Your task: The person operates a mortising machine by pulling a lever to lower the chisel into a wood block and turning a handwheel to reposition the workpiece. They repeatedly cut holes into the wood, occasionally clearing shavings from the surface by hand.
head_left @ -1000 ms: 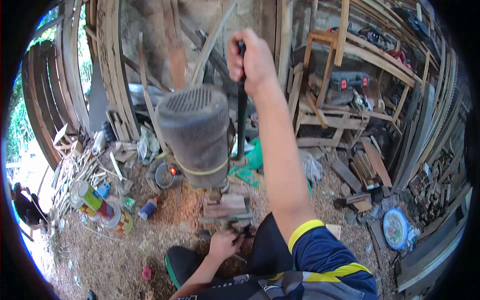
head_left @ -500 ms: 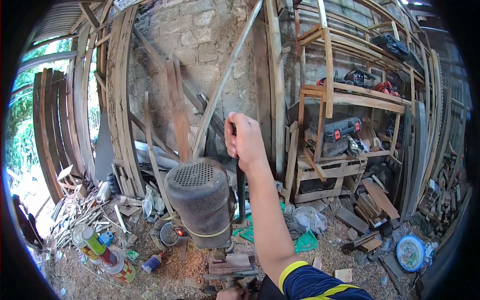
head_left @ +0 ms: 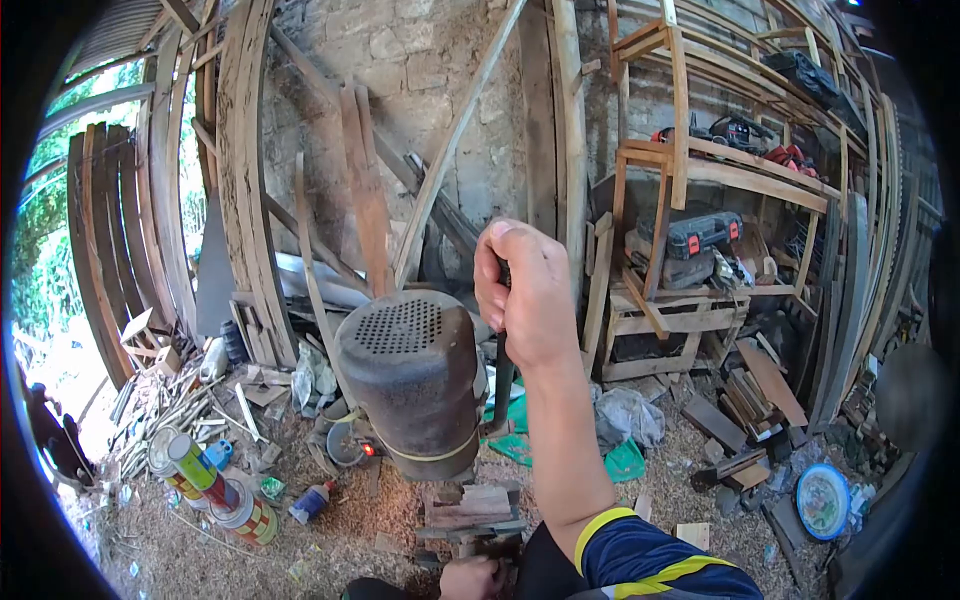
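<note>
My right hand [head_left: 533, 290] is closed around the upper end of a dark lever [head_left: 502, 385], which stands nearly upright. Beside the lever is a machine's grey-brown motor housing [head_left: 408, 385], with a perforated cap and a yellowish band round its lower part. A small red light [head_left: 369, 450] glows on its left side. Beneath the housing sit rough wood pieces [head_left: 478, 508]; whatever joins them to the machine is hidden. Low in the view my left hand [head_left: 470, 578] is curled just below the wood, and what its fingers hold is hidden.
Stacked paint cans [head_left: 225, 500] and a purple bottle [head_left: 311, 502] stand or lie at left on shavings. A blue-rimmed basin [head_left: 823, 503] lies at right. Wooden shelving [head_left: 735, 180] holds a toolbox [head_left: 703, 236] and tools. Planks [head_left: 250, 190] lean on the wall.
The view has shifted, so the surroundings sit further right and the motor housing slightly higher. My right hand still grips the lever. More of my left hand now shows.
</note>
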Tool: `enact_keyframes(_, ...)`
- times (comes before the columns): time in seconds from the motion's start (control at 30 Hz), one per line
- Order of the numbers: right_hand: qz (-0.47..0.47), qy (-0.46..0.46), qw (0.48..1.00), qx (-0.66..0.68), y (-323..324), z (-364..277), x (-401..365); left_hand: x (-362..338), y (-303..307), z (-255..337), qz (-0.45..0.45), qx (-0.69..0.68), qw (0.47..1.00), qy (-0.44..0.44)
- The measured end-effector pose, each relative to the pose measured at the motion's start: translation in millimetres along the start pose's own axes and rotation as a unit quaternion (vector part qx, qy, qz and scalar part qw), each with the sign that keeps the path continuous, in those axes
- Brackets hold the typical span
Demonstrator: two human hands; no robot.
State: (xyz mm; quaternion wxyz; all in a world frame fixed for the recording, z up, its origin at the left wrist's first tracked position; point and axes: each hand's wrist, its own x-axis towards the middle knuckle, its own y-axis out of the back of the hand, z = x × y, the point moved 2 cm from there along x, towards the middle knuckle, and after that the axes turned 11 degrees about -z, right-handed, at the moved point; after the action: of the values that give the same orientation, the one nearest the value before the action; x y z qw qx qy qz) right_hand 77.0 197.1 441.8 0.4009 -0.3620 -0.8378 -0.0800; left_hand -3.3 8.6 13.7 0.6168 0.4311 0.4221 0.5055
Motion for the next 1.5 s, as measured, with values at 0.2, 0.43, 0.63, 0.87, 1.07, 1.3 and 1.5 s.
enact_keyframes(0.2, -0.033, 0.023, 0.999, -0.011, -5, -5, -24, 2, 3, 3, 0.149, 0.005, 0.988, -0.051)
enact_keyframes(0.43, -0.054, 0.051, 0.997, 0.009, -10, -6, -49, 5, 0, 4, 0.158, -0.011, 0.987, -0.035)
enact_keyframes(0.63, -0.047, 0.074, 0.994, -0.070, -16, -2, -71, 4, -1, 3, 0.205, -0.033, 0.978, -0.035)
enact_keyframes(0.87, -0.055, 0.097, 0.989, -0.098, -21, -3, -93, 2, -7, -1, 0.240, -0.051, 0.968, -0.057)
enact_keyframes(1.07, -0.099, 0.144, 0.984, -0.043, -11, 16, -95, 1, -1, 0, 0.251, -0.052, 0.965, -0.049)
enact_keyframes(1.3, 0.019, 0.132, 0.981, -0.139, 3, 71, -126, -3, -1, 1, 0.236, -0.054, 0.970, -0.039)
enact_keyframes(1.5, 0.040, 0.057, 0.988, -0.140, 20, 80, -64, 0, -7, -1, 0.246, -0.044, 0.967, -0.051)
